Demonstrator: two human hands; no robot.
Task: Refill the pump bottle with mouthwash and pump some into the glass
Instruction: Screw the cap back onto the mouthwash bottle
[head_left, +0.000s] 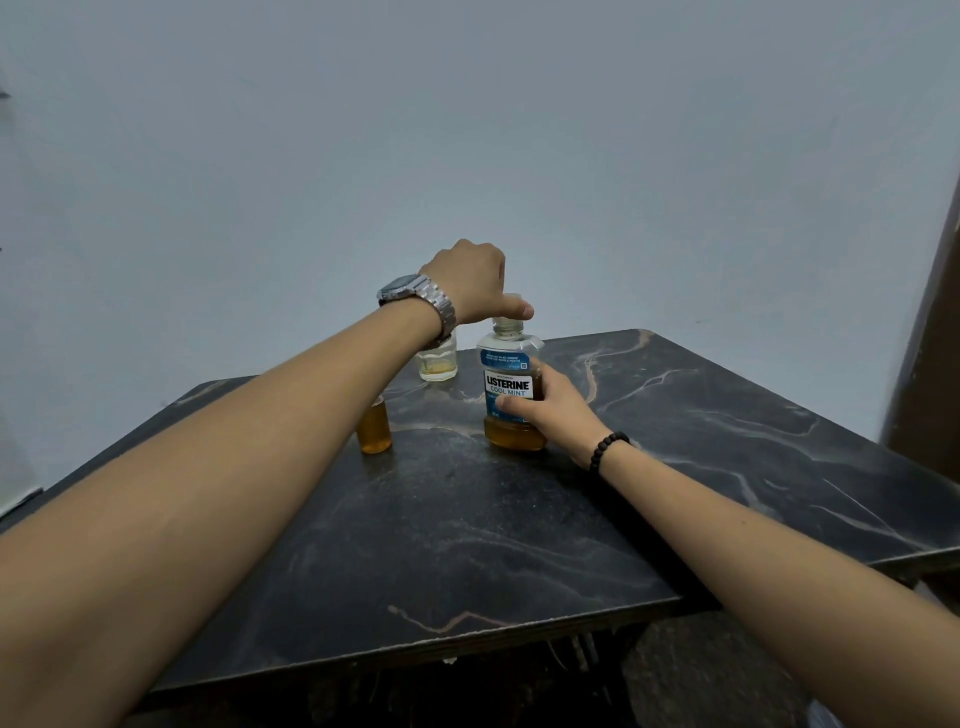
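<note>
Hiding pump bottle (375, 427), forearm (291, 410), glass (438, 364) behind

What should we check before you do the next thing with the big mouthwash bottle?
1. Mouthwash bottle upright on the table: ok.
2. Right hand grips its body to steady it: ok.
3. Left hand holds the cap at the neck: ok; whether the cap is going on or coming off: cannot tell.
4. Small amber bottle full enough: cannot tell, the arm hides its top.
5. Glass upright behind, holding a little yellowish liquid: ok.
6. Glass and small bottle stand apart from the big bottle: ok.
</note>
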